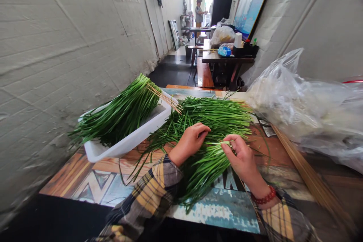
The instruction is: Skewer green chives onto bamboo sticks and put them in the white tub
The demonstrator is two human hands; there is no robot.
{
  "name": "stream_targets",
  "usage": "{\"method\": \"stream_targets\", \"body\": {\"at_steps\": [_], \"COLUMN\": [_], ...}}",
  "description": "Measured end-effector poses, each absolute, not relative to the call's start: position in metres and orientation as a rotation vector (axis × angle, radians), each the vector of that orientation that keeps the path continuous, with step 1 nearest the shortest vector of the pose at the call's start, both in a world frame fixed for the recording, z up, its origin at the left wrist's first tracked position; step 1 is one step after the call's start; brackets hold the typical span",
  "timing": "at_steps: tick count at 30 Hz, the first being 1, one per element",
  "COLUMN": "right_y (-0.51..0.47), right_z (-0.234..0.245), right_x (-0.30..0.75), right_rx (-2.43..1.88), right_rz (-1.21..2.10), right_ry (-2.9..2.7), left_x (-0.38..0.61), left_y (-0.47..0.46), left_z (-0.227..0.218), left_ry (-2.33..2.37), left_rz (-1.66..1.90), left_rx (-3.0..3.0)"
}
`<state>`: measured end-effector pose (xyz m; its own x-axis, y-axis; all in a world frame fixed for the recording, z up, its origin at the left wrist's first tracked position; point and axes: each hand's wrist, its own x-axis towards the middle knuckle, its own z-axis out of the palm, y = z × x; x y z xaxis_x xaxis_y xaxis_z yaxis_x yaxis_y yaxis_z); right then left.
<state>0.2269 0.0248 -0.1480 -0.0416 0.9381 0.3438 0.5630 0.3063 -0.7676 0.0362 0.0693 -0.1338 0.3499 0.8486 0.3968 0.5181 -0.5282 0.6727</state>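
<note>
My left hand (189, 141) rests with curled fingers on a loose heap of green chives (215, 115) spread over the table. My right hand (241, 157) pinches the pale stem ends of a small chive bunch (204, 166) whose leaves trail back toward me. A white rectangular tray (124, 143) to the left holds chives (119, 115) threaded on thin bamboo skewers (167, 99). Both sleeves are plaid; a red bead bracelet sits on my right wrist.
A bundle of bamboo skewers (309, 177) lies along the right of the painted wooden table (93, 181), beside a large clear plastic bag (306, 106). A brick wall runs along the left. Farther back stand benches, tables with bags, and a person.
</note>
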Motion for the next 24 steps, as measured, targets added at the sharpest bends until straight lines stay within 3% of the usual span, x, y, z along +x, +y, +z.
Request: {"method": "stream_targets", "body": {"at_steps": [14,24], "right_y": [0.0266,0.0259], "right_z": [-0.1485,-0.1517], "right_x": [0.2235,0.2268], "right_rx": [-1.347,-1.374], "right_rz": [0.540,0.605], "right_ry": [-1.786,-1.742], "left_x": [0.0441,0.0401], "left_y": [0.0630,0.0723], "left_z": [-0.1394,-0.1423], "left_ry": [1.420,1.317], "left_rz": [0.461,0.997], "left_rx": [2.538,2.161]}}
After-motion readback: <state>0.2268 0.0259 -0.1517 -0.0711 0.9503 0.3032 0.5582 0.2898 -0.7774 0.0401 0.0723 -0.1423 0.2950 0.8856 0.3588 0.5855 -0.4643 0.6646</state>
